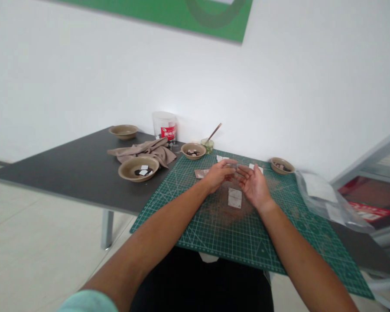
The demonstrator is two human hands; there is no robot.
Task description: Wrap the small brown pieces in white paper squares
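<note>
Small grey piece at the fingertips, above a dusty green mat

The left hand and right hand meet above the mat, with the piece between their fingertips. The left thumb and forefinger come close about it, but blur hides whether they are clamped; one cannot tell. The right hand's fingers stretch toward it, lying near one another, with the thumb standing apart.

A white square lies on the mat just below the hands, amid brown dust. The step in hand looks like handling or checking one small piece. The next move seems to call for a steady pinch and a slight turn, since the piece is small and the fingers crowd it.

Beyond the left hand stands a bowl of pieces, beside a small cup with a brush leaning in it. Another bowl sits beyond the right hand.
</note>
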